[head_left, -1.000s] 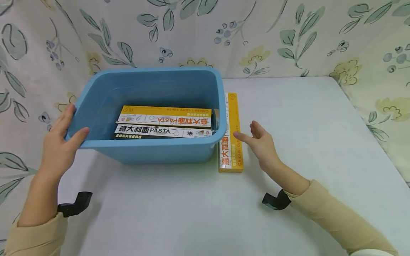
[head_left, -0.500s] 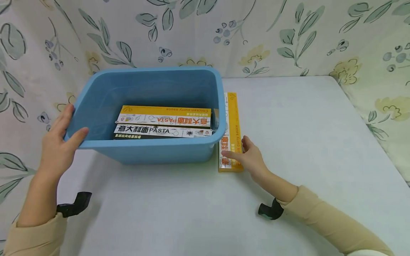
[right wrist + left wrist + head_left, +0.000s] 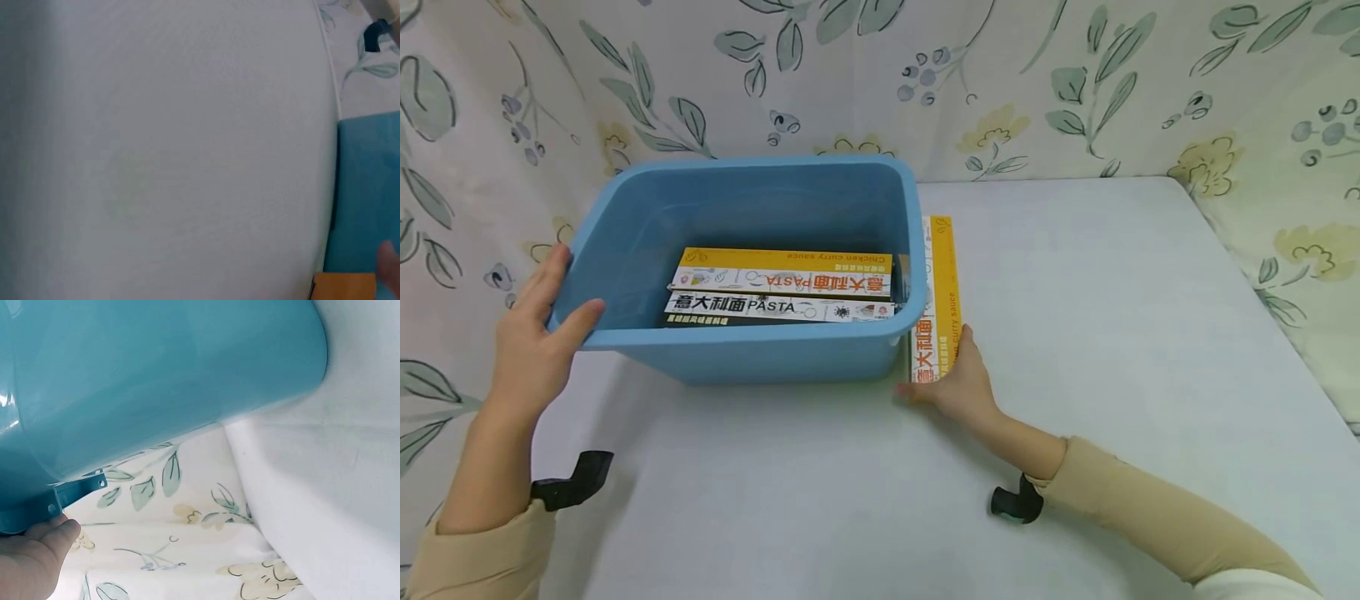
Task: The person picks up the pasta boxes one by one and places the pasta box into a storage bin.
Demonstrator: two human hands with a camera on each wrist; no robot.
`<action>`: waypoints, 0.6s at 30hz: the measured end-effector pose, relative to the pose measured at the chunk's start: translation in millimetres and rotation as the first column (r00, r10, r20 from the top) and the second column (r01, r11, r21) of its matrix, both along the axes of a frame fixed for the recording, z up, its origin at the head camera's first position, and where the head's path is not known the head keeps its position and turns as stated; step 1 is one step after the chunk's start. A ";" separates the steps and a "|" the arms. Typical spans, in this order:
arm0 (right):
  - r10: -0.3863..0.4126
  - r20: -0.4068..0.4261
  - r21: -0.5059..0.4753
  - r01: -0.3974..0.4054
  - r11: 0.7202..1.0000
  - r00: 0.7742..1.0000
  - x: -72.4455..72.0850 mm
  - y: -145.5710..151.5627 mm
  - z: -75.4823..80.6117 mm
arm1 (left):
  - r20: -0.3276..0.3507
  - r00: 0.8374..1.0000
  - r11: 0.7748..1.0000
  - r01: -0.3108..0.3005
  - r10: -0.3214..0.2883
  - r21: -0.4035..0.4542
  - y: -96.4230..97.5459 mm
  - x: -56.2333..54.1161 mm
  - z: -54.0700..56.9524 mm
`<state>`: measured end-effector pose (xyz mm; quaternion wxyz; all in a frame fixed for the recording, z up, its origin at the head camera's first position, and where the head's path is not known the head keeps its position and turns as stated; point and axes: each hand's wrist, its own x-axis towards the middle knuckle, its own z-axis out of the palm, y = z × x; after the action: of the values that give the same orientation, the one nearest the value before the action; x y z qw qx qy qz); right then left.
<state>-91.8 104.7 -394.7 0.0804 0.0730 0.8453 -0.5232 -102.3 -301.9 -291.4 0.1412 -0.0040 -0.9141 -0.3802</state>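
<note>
A blue plastic tub (image 3: 775, 358) stands at the left of the table. My left hand (image 3: 538, 333) grips its left rim, thumb over the inside and fingers outside under the lip. Two pasta boxes lie in the tub: a yellow-and-white one (image 3: 782, 272) and a black-and-white one (image 3: 782, 305) in front. Another yellow-and-white pasta box (image 3: 943, 283) lies lengthwise on the table, partly covered by the tub's right rim. At its near end is my right hand (image 3: 958, 383), thumb extended left across that end, other fingers along the right side. Whether the thumb touches the box cannot be told.
The white table (image 3: 1112, 333) stretches to the right and toward me. Behind and at the sides hangs a floral cloth (image 3: 865, 83). Black camera mounts sit at both wrists, the right one (image 3: 1017, 502) low over the table.
My right hand has come down and left, from beside the loose pasta box to its near end, its thumb now past the left edge. My left hand and the tub stay put.
</note>
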 end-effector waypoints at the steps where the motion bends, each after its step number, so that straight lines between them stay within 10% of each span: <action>1: -0.002 -0.016 0.004 0.002 1.000 1.000 0.1 -1.4 -0.6 | 0.001 1.000 1.000 -0.002 0.002 0.000 -0.1 0.1 0.0; 18: -0.056 0.177 0.018 0.054 0.998 0.983 -2.0 21.6 16.3 | -0.007 1.000 1.000 -0.003 0.003 -0.023 0.4 0.4 -0.4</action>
<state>-93.7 126.3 -378.4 0.1402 0.1431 0.8359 -0.5110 -101.9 -301.5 -291.8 0.1448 -0.0055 -0.9178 -0.3696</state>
